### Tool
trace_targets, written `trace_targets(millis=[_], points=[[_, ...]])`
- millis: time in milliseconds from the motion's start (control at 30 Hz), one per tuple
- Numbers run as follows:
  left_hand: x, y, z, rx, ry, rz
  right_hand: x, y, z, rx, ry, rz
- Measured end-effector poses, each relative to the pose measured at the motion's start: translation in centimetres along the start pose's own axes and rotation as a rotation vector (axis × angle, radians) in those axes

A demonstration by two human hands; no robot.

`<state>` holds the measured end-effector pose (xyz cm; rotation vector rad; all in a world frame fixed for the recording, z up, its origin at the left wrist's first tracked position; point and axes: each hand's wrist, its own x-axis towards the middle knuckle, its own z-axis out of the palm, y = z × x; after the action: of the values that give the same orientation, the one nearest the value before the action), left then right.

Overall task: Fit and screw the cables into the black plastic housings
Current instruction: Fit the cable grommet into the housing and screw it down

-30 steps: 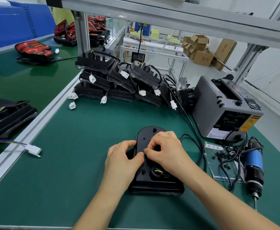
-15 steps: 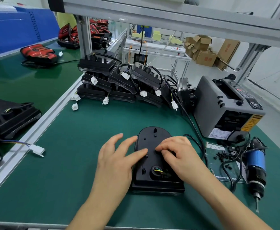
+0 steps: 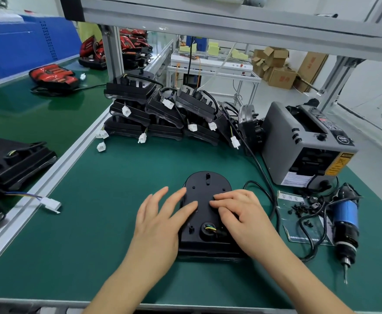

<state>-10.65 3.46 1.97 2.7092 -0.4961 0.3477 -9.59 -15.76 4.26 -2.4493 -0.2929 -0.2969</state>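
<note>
While left grip (image 3: 160, 218) lies flat, fingers apart, on the black housing (image 3: 204, 186) at lower centre of the worktop (image 3: 94, 223), and right grip (image 3: 239, 214) curls (clamped or not, cannot tell), the cable (image 3: 267, 193), seemingly unscrewed, may spring loose.

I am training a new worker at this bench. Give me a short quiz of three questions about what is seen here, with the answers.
1. True or false: the electric screwdriver lies to the left of the black housing.
2. The fingers of the left hand are: A. straight, lying on the housing; B. curled into a fist; C. round the screwdriver.
3. Fill in: the loose black screws lie on the ___ side of the housing.
Key: 1 false; 2 A; 3 right.
</note>
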Motion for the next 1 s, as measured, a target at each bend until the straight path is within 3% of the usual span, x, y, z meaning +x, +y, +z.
trace_targets(millis=[233,333,400,500,567,700,833,900,1000], points=[[1.7,-0.4,-0.5,-0.531,-0.161,-0.243,0.2,0.6,-0.8,0.03,0.031,0.106],[1.3,-0.7,-0.1,-0.344,-0.233,-0.335,-0.4,1.9,-2.6,-0.312,0.134,0.284],[1.0,-0.5,0.2,-0.284,-0.268,-0.351,-0.7,2.7,-4.0,-0.498,0.023,0.512],[1.1,-0.2,0.5,-0.38,-0.253,-0.389,-0.6,3.3,-4.7,-0.531,-0.167,0.657],[1.0,-0.2,0.7,-0.42,-0.218,-0.401,-0.2,3.5,-4.5,-0.465,-0.162,0.652],[1.0,-0.4,0.8,-0.444,-0.204,-0.42,0.2,3.5,-3.9,-0.137,0.063,0.576],[1.1,-0.4,1.0,-0.471,-0.194,-0.423,0.8,2.9,-4.6,0.77,0.36,0.553],[1.1,-0.5,0.9,-0.478,-0.2,-0.42,1.2,2.5,-4.8,1.124,0.352,0.511],[1.5,-0.6,0.6,-0.442,-0.19,-0.408,1.3,2.0,-5.0,1.205,0.247,0.395]])
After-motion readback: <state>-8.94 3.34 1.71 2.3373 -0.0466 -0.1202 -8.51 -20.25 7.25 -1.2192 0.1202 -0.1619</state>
